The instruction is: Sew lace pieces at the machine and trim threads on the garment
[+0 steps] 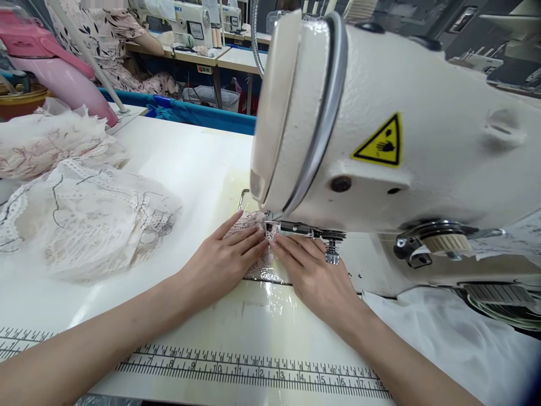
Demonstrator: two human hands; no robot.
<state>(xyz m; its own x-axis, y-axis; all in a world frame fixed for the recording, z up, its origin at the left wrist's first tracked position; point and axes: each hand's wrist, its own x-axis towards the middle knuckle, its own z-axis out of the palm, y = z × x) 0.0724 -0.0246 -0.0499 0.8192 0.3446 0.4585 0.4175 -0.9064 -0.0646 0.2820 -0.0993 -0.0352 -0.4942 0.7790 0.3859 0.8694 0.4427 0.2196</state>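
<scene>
A piece of pale pink lace lies on the bed of a white sewing machine, under the needle area. My left hand rests flat on the lace to the left of the presser foot, its fingers stretched out. To the right, my right hand also lies flat with fingers extended, its fingertips touching the lace close to the foot. The machine's head hides part of the right fingers. The needle itself is too small to make out clearly.
White lace pieces with loose dark threads are heaped on the left. Behind them stands a pink and lilac object. A printed ruler runs along the table's front edge. White fabric lies at right. Another person sits at the back left.
</scene>
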